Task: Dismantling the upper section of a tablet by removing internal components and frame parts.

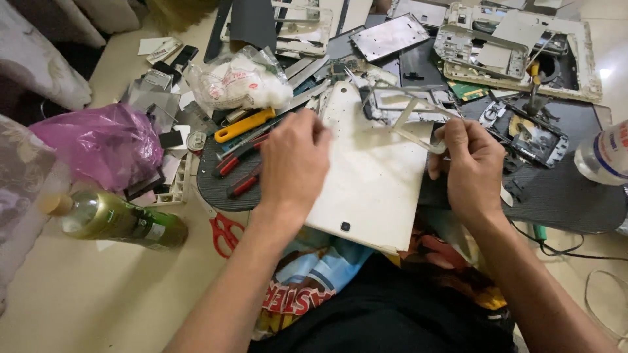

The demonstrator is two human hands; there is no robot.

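1. Across the middle of the view lies a dark work mat [562, 196], its right end running toward the frame edge; much of it is buried under parts.
2. At the centre sits a white tablet back cover [366, 176], lying flat on the mat with its near corner overhanging toward six o'clock. A small dark square mark shows near that corner.
3. At nine o'clock a crumpled purple plastic bag [98, 144] hides whatever is under it.
4. At one o'clock a white framed panel [523, 46] holds metal plates; the details are hard to make out.
5. Near eleven o'clock a clear bag of white cotton [239, 82] rests on the clutter.
6. At eight o'clock a green bottle [114, 219] lies on its side on the floor.
7. The left hand [294, 160] rests knuckles-up on the cover's left edge, fingers curled under. I cannot tell whether they grip the edge or only press it.
8. The right hand [468, 163] is at the cover's right edge, fingers pinched closed on a thin metal frame piece [412, 111] that angles up toward twelve o'clock.
9. A clear bottle [605, 153] is cut off at three o'clock.
10. A yellow-handled tool [245, 124] and red-handled tools [239, 157] lie just left of the left hand.
11. Red scissors [226, 234] peek out by the left forearm, partly hidden.
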